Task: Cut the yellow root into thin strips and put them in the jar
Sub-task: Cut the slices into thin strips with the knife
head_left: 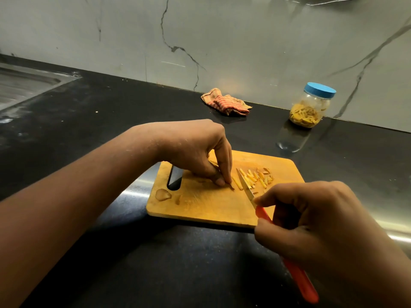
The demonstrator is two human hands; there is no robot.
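Yellow root [231,186] mostly hidden under left hand [195,150]

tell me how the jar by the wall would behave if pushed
The jar is probably light: clear walls, strips filling only its lower part. It would likely slide on the glossy counter rather than tip. The blue lid is on, so spilling seems unlikely.

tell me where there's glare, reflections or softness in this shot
Head view: the wide lens stretches both forearms toward the bottom corners; bright glare streaks sit on the shiny metal strip beside the wooden cutting board; the clear jar with a blue lid mirrors in the polished black countertop; the right hand and red-handled knife near the lens look slightly soft; light is dim and warm.
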